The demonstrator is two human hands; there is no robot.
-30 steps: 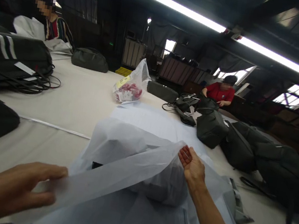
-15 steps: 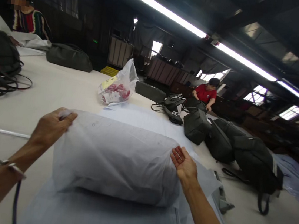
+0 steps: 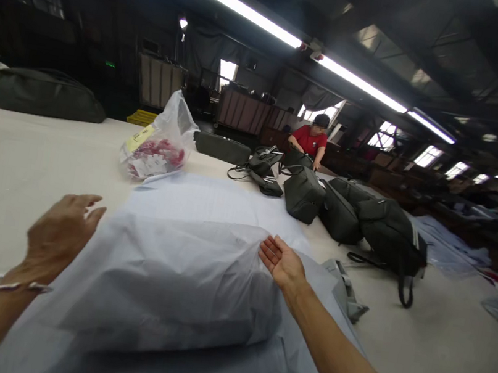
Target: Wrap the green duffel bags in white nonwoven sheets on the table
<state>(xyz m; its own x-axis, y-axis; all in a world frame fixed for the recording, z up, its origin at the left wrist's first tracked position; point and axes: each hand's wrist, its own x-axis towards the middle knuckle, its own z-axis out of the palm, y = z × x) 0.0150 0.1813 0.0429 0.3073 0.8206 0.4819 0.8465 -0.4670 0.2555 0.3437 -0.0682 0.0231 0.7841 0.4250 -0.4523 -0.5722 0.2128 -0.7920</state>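
A full, whitish translucent plastic bag [image 3: 178, 282] lies before me, bulky, its contents not visible; faint lettering shows on its side. My left hand [image 3: 62, 230] is raised to the left of the bag, apart from it, with thumb and fingers spread and nothing in them. At the bag's upper right corner is my right hand [image 3: 286, 264], palm towards me and fingers stretched out, the fingertips touching the plastic. Beneath the bag, flat whitish plastic sheets [image 3: 214, 197] are spread over the pale table [image 3: 94, 154].
Beyond the sheets stands a clear bag of red items [image 3: 158, 151]. Dark bags [image 3: 307, 192] line the table's right side, and a dark long case [image 3: 50, 94] lies at the left. A grey object [image 3: 348, 292] sits by my right forearm. A person in red [image 3: 309, 139] works farther back.
My left hand has let go of the bag's left corner and moved left, its fingers opening. The bag's left side has sagged. The view has turned right.
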